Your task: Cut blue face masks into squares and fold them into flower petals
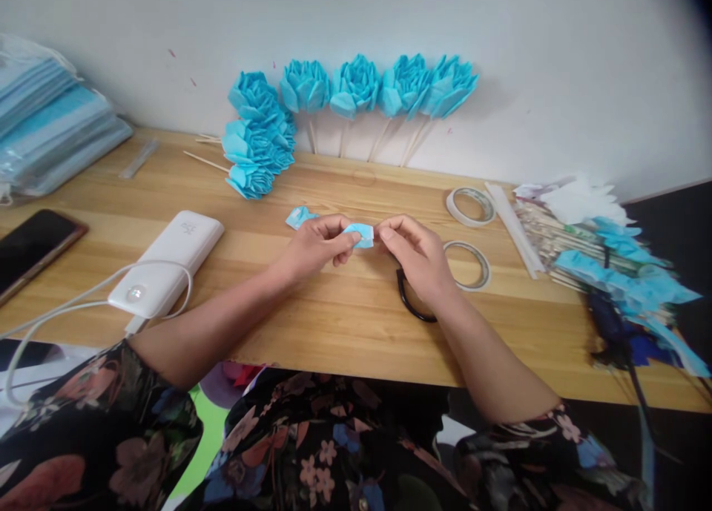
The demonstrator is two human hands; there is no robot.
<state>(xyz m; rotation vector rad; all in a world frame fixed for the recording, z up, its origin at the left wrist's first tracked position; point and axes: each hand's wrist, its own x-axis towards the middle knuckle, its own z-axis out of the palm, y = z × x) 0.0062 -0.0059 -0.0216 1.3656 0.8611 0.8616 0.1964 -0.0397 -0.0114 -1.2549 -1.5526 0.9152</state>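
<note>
Dark clothing printed with flowers spreads across six o'clock, taking the middle of the dial as the folded blue piece between the two hands. At ten o'clock, far out, a stack of bagged blue masks lies against the wall, with a dark phone at nine. A clear strip rests near the masks, and between eight and nine sits a white power bank with a white cable looped over it. Toward half past ten, a cluster of blue paper-like flowers is bunched on the wooden table, its pale sticks pointing left. A smaller blue piece lies at ten, just beside the left hand, which pinches the folded piece between thumb and fingers. From eleven to one, a row of blue flowers leans on the wall, sticks downward. On the three o'clock side, the right hand has thumb and forefinger drawn together at the piece's white end; I cannot tell whether they grip it. A black loop shows partly beneath that hand at half past four. Tape rolls lie at half past two and half past three, then white strips at three and, beyond them, a heap of thin sticks with crumpled blue bands.
</note>
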